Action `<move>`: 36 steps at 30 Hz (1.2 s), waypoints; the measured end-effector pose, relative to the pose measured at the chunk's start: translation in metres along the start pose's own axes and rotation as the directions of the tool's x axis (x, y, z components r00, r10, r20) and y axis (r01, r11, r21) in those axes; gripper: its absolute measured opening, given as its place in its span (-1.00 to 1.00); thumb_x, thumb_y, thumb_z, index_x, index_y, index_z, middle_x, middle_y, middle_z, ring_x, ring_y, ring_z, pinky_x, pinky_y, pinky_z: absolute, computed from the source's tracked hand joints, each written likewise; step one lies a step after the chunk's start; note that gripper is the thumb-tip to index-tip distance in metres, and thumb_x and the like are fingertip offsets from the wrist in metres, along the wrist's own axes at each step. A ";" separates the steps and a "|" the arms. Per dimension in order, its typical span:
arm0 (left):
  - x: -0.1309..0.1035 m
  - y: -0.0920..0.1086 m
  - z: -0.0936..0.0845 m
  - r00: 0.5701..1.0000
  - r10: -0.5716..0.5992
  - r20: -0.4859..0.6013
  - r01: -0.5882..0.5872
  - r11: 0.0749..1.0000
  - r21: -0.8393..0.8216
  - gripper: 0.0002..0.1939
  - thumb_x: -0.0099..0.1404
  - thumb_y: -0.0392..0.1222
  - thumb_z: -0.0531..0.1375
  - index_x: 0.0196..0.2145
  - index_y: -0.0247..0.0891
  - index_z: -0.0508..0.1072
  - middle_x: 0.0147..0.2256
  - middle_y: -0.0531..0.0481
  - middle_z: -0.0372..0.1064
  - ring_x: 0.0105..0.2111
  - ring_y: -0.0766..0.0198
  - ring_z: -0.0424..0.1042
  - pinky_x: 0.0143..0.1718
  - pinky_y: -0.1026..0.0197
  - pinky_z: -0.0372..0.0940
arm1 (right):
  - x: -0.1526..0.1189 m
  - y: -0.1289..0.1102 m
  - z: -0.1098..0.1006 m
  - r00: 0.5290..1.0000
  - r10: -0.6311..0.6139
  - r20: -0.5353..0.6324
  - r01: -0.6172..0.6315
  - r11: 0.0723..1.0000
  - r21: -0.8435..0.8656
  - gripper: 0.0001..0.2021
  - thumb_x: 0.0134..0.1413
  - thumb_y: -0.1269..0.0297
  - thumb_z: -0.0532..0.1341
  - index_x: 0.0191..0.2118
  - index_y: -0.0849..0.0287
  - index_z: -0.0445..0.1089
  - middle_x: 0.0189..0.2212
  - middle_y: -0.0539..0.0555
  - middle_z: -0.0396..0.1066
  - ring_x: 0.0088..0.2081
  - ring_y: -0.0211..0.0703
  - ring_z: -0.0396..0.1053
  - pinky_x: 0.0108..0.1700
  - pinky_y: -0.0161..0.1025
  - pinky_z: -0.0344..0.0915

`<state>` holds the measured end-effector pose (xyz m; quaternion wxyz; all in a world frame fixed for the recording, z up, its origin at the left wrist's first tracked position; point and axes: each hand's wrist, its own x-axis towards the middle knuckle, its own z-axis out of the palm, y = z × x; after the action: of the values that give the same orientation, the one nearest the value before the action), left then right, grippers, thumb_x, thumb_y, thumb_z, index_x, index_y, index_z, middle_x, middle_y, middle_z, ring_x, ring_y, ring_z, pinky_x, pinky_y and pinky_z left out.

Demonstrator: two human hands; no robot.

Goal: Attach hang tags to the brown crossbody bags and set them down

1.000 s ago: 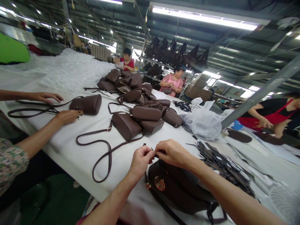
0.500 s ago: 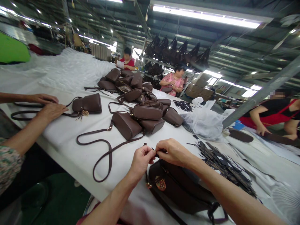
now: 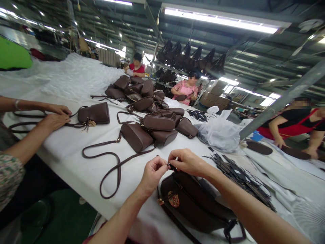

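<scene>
White tabletop (image 3: 76, 152) holds a bag (image 3: 194, 205) the right forearm (image 3: 243, 206) partly hides.

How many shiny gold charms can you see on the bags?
2 clearly visible: one round gold charm on the closest brown handbag, a second charm on the handbag at left. The handbag pile may hide more.

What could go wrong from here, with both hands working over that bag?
The small dark piece between the left hand and right hand could slip, being held only at the fingertips.
The loose strap looped across the table might snag the left forearm.
The right forearm might brush the dark strips heaped beside it and scatter them.
</scene>
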<state>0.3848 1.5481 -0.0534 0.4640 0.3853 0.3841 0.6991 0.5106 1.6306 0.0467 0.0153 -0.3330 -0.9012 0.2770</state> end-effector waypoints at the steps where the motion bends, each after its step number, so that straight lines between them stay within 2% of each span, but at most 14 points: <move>1: 0.000 0.002 0.001 1.000 -0.014 0.012 0.014 0.999 -0.030 -0.89 0.02 -0.26 0.20 -0.59 -0.26 0.33 -0.49 0.02 0.38 -0.40 0.28 0.33 -0.33 0.27 0.21 | -0.001 0.000 -0.004 0.999 0.020 0.049 -0.025 0.995 0.100 -0.85 0.02 0.37 0.14 -0.32 0.22 0.46 -0.48 -0.02 0.46 -0.50 -0.29 0.36 -0.46 -0.39 0.20; 4: 0.001 0.004 0.001 0.997 -0.072 0.033 0.075 0.991 -0.108 -0.89 0.00 -0.25 0.21 -0.60 -0.26 0.34 -0.50 -0.01 0.40 -0.43 0.28 0.31 -0.38 0.27 0.17 | -0.007 0.003 -0.016 0.978 0.003 0.206 -0.073 0.941 0.330 -0.82 -0.01 0.30 0.20 -0.25 0.21 0.42 -0.42 -0.02 0.47 -0.44 -0.26 0.40 -0.39 -0.36 0.28; 7: 0.000 0.001 0.001 0.994 -0.103 0.045 0.109 0.979 -0.172 -0.91 -0.03 -0.26 0.22 -0.60 -0.26 0.35 -0.52 -0.01 0.40 -0.45 0.29 0.30 -0.37 0.26 0.18 | -0.012 0.005 -0.024 0.953 -0.062 0.296 -0.053 0.930 0.365 -0.84 -0.06 0.33 0.23 -0.30 0.22 0.44 -0.44 -0.04 0.47 -0.41 -0.27 0.37 -0.32 -0.35 0.28; 10: -0.001 -0.001 0.000 0.992 -0.118 0.039 0.123 0.969 -0.215 -0.91 -0.03 -0.27 0.22 -0.60 -0.27 0.35 -0.54 0.02 0.37 -0.45 0.30 0.31 -0.31 0.24 0.20 | -0.016 0.005 -0.028 0.956 -0.080 0.284 -0.002 0.961 0.276 -0.84 -0.04 0.35 0.20 -0.30 0.22 0.48 -0.42 -0.02 0.50 -0.36 -0.24 0.40 -0.24 -0.31 0.30; 13: -0.002 -0.001 -0.002 0.986 -0.159 0.057 0.169 0.944 -0.284 -0.90 -0.02 -0.26 0.24 -0.58 -0.27 0.35 -0.53 0.02 0.39 -0.47 0.33 0.30 -0.35 0.27 0.18 | -0.024 0.001 -0.030 0.962 -0.122 0.244 0.107 0.991 0.077 -0.80 0.02 0.39 0.14 -0.29 0.22 0.51 -0.35 0.05 0.54 -0.28 -0.17 0.44 -0.12 -0.25 0.32; 15: -0.002 0.000 -0.003 0.980 -0.184 0.071 0.197 0.926 -0.321 -0.87 -0.01 -0.23 0.26 -0.57 -0.27 0.34 -0.51 0.00 0.41 -0.46 0.33 0.31 -0.38 0.28 0.16 | -0.032 0.000 -0.030 0.950 -0.164 0.264 0.169 0.986 0.006 -0.73 0.05 0.45 0.08 -0.24 0.21 0.52 -0.25 0.08 0.54 -0.20 -0.15 0.45 -0.05 -0.21 0.31; 17: -0.003 0.001 -0.004 0.978 -0.197 0.074 0.210 0.916 -0.341 -0.84 -0.01 -0.22 0.27 -0.57 -0.27 0.34 -0.48 -0.03 0.45 -0.44 0.30 0.35 -0.38 0.28 0.15 | -0.042 0.001 -0.030 0.941 -0.183 0.284 0.188 0.982 0.010 -0.61 0.01 0.53 0.03 -0.11 0.18 0.49 -0.11 0.09 0.52 -0.08 -0.13 0.43 0.05 -0.18 0.29; 21: -0.006 0.001 -0.003 0.977 -0.200 0.075 0.214 0.916 -0.338 -0.85 -0.01 -0.23 0.27 -0.57 -0.27 0.33 -0.44 -0.09 0.51 -0.39 0.24 0.41 -0.37 0.26 0.13 | -0.061 0.011 -0.033 0.957 -0.165 0.239 0.165 0.986 0.023 -0.36 -0.14 0.64 0.00 0.08 0.10 0.40 0.13 0.07 0.38 0.14 -0.09 0.31 0.22 -0.06 0.15; 24: -0.007 0.000 -0.002 0.978 -0.197 0.069 0.208 0.927 -0.311 -0.87 -0.01 -0.25 0.25 -0.58 -0.27 0.33 -0.38 -0.12 0.54 -0.39 0.26 0.40 -0.38 0.26 0.12 | -0.075 0.018 -0.037 0.964 -0.163 0.209 0.178 0.983 -0.053 -0.32 -0.15 0.65 -0.01 0.10 0.01 0.40 0.21 0.04 0.27 0.20 -0.08 0.24 0.25 -0.03 0.12; 26: -0.007 -0.001 -0.002 0.978 -0.201 0.060 0.210 0.932 -0.296 -0.86 0.00 -0.24 0.25 -0.58 -0.27 0.33 -0.36 -0.14 0.55 -0.39 0.27 0.39 -0.41 0.28 0.09 | -0.084 0.019 -0.038 0.962 -0.143 0.233 0.170 0.980 -0.101 -0.28 -0.15 0.65 0.00 0.15 -0.05 0.36 0.27 0.02 0.18 0.25 -0.09 0.18 0.26 -0.05 0.11; 30: -0.007 -0.004 -0.003 0.975 -0.212 0.060 0.220 0.924 -0.314 -0.83 0.03 -0.23 0.26 -0.58 -0.28 0.32 -0.49 -0.08 0.48 -0.42 0.31 0.35 -0.53 0.34 -0.07 | -0.093 0.014 -0.030 0.955 -0.094 0.281 0.141 0.978 -0.152 -0.15 -0.19 0.60 0.15 0.29 -0.09 0.13 0.36 0.04 -0.05 0.32 0.01 0.01 0.30 -0.05 0.05; 32: -0.008 -0.004 -0.003 0.973 -0.221 0.068 0.231 0.909 -0.347 -0.82 0.04 -0.24 0.27 -0.57 -0.27 0.31 -0.55 -0.03 0.42 -0.47 0.35 0.30 -0.57 0.36 -0.15 | -0.092 0.012 -0.024 0.964 -0.106 0.244 0.159 0.965 -0.210 -0.18 -0.16 0.61 0.15 0.27 -0.10 0.16 0.35 0.04 -0.03 0.34 0.03 -0.05 0.32 0.02 -0.01; 34: -0.008 -0.004 -0.002 0.969 -0.234 0.080 0.246 0.892 -0.379 -0.81 0.04 -0.25 0.28 -0.56 -0.28 0.31 -0.58 0.00 0.39 -0.55 0.41 0.21 -0.60 0.37 -0.20 | -0.086 0.010 -0.017 0.975 -0.161 0.152 0.197 0.943 -0.267 -0.33 -0.07 0.61 0.12 0.18 -0.07 0.30 0.32 0.05 0.08 0.35 0.03 -0.07 0.33 0.09 -0.06; 36: -0.009 -0.003 0.000 0.964 -0.246 0.095 0.263 0.868 -0.422 -0.81 0.04 -0.25 0.30 -0.54 -0.30 0.33 -0.55 -0.01 0.40 -0.61 0.47 0.11 -0.62 0.38 -0.23 | -0.078 0.005 -0.010 0.973 -0.232 -0.003 0.223 0.939 -0.260 -0.57 0.05 0.54 0.12 0.01 0.02 0.43 0.23 0.10 0.25 0.29 0.03 0.09 0.29 0.06 0.04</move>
<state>0.3880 1.5404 -0.0578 0.6330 0.2325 0.2586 0.6916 0.5763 1.5906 0.0652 0.0189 -0.2303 -0.9616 0.1480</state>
